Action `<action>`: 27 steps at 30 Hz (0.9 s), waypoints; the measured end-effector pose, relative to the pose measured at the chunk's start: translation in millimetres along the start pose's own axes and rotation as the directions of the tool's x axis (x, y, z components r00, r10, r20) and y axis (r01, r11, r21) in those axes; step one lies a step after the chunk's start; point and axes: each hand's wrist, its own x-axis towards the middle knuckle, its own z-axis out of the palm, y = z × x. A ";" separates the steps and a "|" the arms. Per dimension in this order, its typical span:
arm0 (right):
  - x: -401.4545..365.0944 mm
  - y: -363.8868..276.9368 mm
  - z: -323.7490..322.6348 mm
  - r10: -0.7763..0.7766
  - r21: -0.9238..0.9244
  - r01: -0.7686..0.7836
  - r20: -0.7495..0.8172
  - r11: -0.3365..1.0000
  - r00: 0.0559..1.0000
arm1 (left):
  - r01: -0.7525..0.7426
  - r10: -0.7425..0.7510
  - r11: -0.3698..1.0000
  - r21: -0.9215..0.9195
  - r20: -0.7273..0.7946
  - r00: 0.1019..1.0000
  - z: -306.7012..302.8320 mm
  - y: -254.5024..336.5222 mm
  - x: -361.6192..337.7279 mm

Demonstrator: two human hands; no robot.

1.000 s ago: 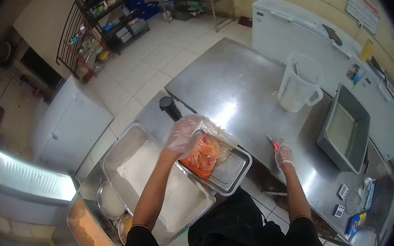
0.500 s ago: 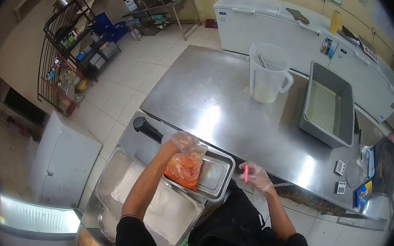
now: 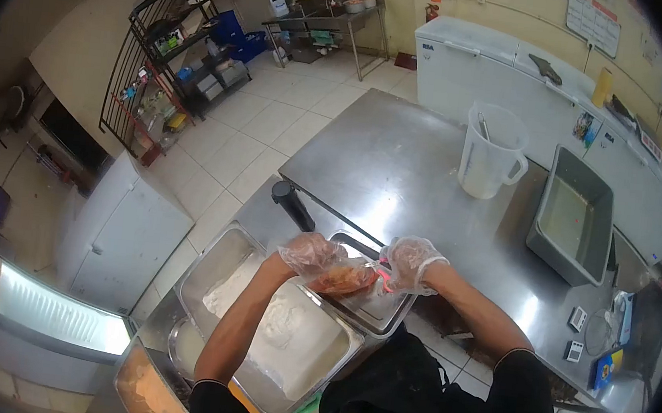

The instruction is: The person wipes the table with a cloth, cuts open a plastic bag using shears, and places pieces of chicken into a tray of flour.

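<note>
Two things we are gripping above a small tray (image 3: 384,314): an orange bag (image 3: 343,279) in our left hand (image 3: 308,252), a pink tool (image 3: 379,279) in our right hand (image 3: 410,262); a jug (image 3: 490,155) is standing behind.

Orange-filled plastic bag (image 3: 342,279), tilted, over steel tray (image 3: 382,314)

Bag (image 3: 342,279) is bright orange, and the little tool (image 3: 379,278) is pinkish-red. Table (image 3: 384,164) is plain silver steel, jug (image 3: 488,154) white, tub (image 3: 576,220) grey, sleeve (image 3: 526,388) black.

Left hand (image 3: 308,252) and right hand (image 3: 410,262) hide most of the orange bag (image 3: 345,280) (pink tool (image 3: 379,280) barely shows).
</note>
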 end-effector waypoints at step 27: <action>64.9 -11.4 -5.7 -0.217 -0.071 0.241 0.244 0.968 0.945 | -0.170 0.188 0.979 0.112 -0.174 0.967 15.0 7.7 24.3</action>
